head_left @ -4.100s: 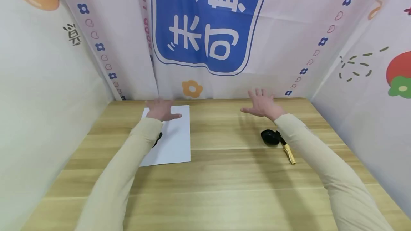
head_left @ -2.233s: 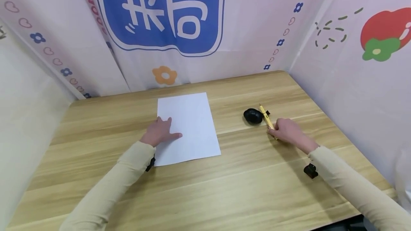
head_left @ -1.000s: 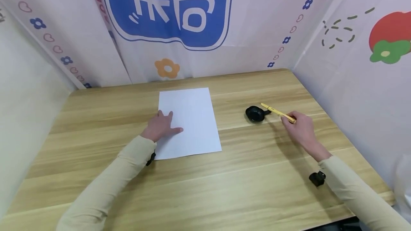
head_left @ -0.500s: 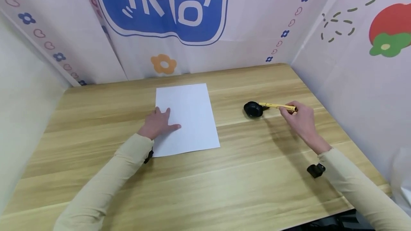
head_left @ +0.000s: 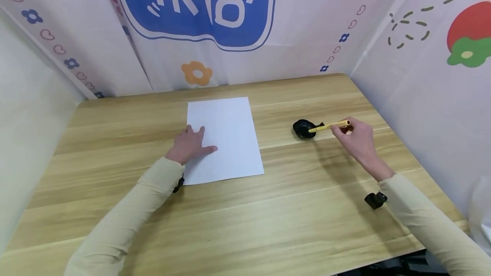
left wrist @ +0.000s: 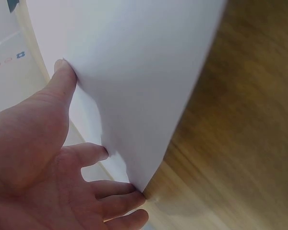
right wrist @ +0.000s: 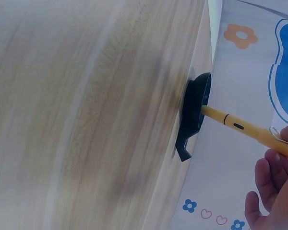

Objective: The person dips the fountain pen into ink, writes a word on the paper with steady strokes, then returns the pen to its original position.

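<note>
My left hand (head_left: 188, 146) lies with fingers spread across the left edge of a white sheet of paper (head_left: 235, 139). The left wrist view has the thumb and fingertips of this hand (left wrist: 43, 143) meeting the sheet, whose edge lifts in a slight wave. On the right, my right hand (head_left: 358, 139) pinches a yellow pen (head_left: 327, 126) between thumb and fingers. A small black dish (head_left: 301, 129) with a short handle sits on the table, and the pen's far end overlaps it. In the right wrist view the yellow pen (right wrist: 254, 130) points at the dish's hollow side.
Everything lies on a wood-grain table (head_left: 215, 220). Printed white cloth hangs behind, with side walls left (head_left: 34, 97) and right (head_left: 414, 88). A small black device (head_left: 376, 200) shows at the right wrist. Black items (head_left: 402, 265) lie beyond the front right edge.
The right hand has picked up the pen beside the dish, raised it and swung its far end over the dish. The left hand came down on the paper, which now lies nearer the dish.
</note>
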